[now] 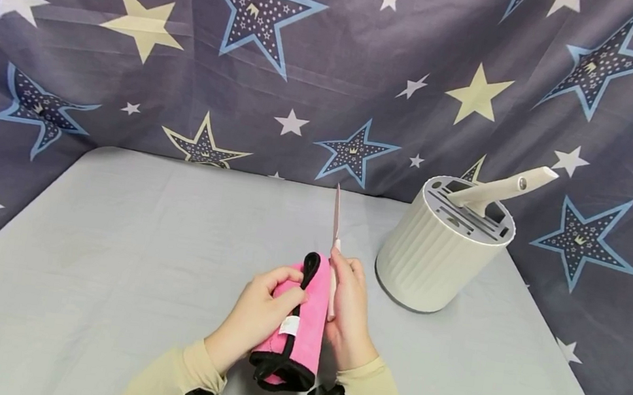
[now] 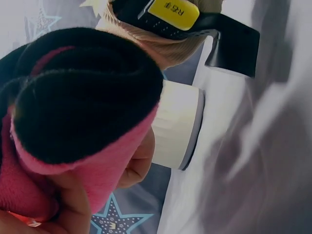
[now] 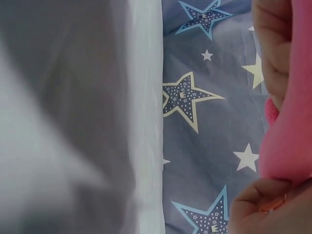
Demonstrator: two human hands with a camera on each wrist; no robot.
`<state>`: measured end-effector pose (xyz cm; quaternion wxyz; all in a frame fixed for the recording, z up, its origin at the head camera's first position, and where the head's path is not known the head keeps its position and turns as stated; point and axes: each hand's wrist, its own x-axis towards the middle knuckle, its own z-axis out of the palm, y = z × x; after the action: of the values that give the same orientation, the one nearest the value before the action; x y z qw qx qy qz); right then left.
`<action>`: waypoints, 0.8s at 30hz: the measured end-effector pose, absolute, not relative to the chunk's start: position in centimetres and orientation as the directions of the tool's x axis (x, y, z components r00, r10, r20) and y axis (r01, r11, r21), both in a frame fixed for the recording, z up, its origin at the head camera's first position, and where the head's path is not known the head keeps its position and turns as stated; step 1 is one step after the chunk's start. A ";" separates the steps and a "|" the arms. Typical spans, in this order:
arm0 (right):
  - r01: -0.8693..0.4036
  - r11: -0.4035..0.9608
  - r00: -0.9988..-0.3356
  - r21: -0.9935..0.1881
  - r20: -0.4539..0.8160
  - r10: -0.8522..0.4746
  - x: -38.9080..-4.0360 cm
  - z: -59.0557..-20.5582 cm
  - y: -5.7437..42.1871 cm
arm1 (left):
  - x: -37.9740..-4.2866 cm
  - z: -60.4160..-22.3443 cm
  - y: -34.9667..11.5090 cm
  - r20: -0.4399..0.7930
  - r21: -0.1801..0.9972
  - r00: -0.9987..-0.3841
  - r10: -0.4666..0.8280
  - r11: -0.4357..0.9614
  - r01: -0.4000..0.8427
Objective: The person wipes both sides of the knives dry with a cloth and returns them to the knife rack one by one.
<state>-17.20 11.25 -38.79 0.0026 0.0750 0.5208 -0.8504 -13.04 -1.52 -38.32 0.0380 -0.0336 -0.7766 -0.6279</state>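
Note:
My left hand (image 1: pixel 261 312) grips a pink cloth (image 1: pixel 310 315) with black edging, folded into a thick roll, with a black loop at its top and a small white tag. Close against its right side, my right hand (image 1: pixel 350 307) holds a knife by its pale handle (image 1: pixel 333 285). The thin pinkish blade (image 1: pixel 337 213) points away from me, beyond the cloth. In the left wrist view the cloth's black end (image 2: pixel 87 97) faces the camera and hides part of the hands. The right wrist view shows the pink cloth (image 3: pixel 287 146) between fingers of both hands, the knife mostly hidden.
A ribbed cream knife block (image 1: pixel 433 258) stands on the table (image 1: pixel 108 251) to the right. Another knife with a cream handle (image 1: pixel 501 187) sits in its slotted top. Behind the table hangs a grey curtain (image 1: pixel 305 97) printed with stars.

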 end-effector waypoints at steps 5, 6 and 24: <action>0.080 -0.449 -0.986 -0.890 -0.138 0.098 -17.3 -38.9 11.5 | -12.8 -38.3 -1.4 0.090 0.962 -0.995 0.033 0.255 0.096; 0.081 -0.448 -0.985 -0.890 -0.139 0.099 -17.4 -38.9 11.5 | -12.8 -38.4 -1.4 0.096 0.960 -0.995 0.034 0.261 0.101; 0.114 -0.459 -0.988 -0.881 -0.148 0.039 -16.8 -39.4 10.1 | -13.9 -39.0 -1.5 0.115 0.970 -0.988 -0.106 0.226 0.089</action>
<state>-16.76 10.15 -39.41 0.0218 0.0736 0.5195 -0.8510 -13.88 -1.52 -39.01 0.0781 0.0055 -0.7792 -0.6219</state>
